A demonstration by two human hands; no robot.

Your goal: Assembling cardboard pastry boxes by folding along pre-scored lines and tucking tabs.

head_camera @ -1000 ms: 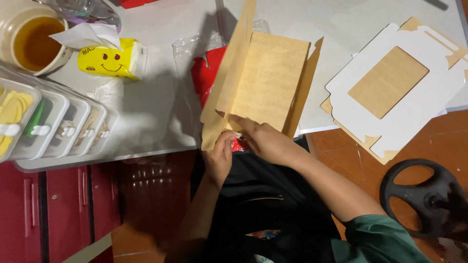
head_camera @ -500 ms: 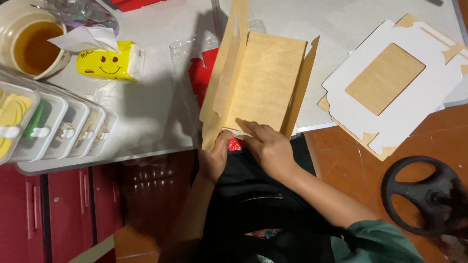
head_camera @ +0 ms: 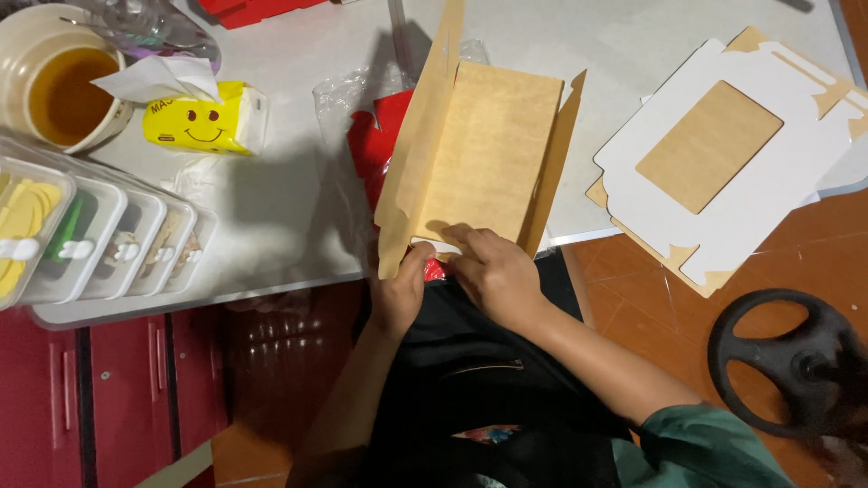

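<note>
A tan cardboard box blank (head_camera: 484, 167), partly folded with both side flaps standing up, lies at the near edge of the white table (head_camera: 289, 244). My left hand (head_camera: 398, 289) grips its near left corner from below, thumb on the flap. My right hand (head_camera: 493, 271) presses on the blank's near edge, fingers flat on the board. Under the blank lies something red inside clear plastic wrap (head_camera: 371, 149).
A stack of flat white-and-tan box blanks (head_camera: 723, 154) lies at the right. A yellow tissue box with a smiling face (head_camera: 203, 122), a cream bucket of amber liquid (head_camera: 59, 86) and a clear compartment tray (head_camera: 90, 235) stand at the left. A black steering wheel (head_camera: 796, 361) rests on the floor.
Both hands have shifted slightly along the near edge of the blank; my right hand now lies flatter on it. The blank's flaps stand as before.
</note>
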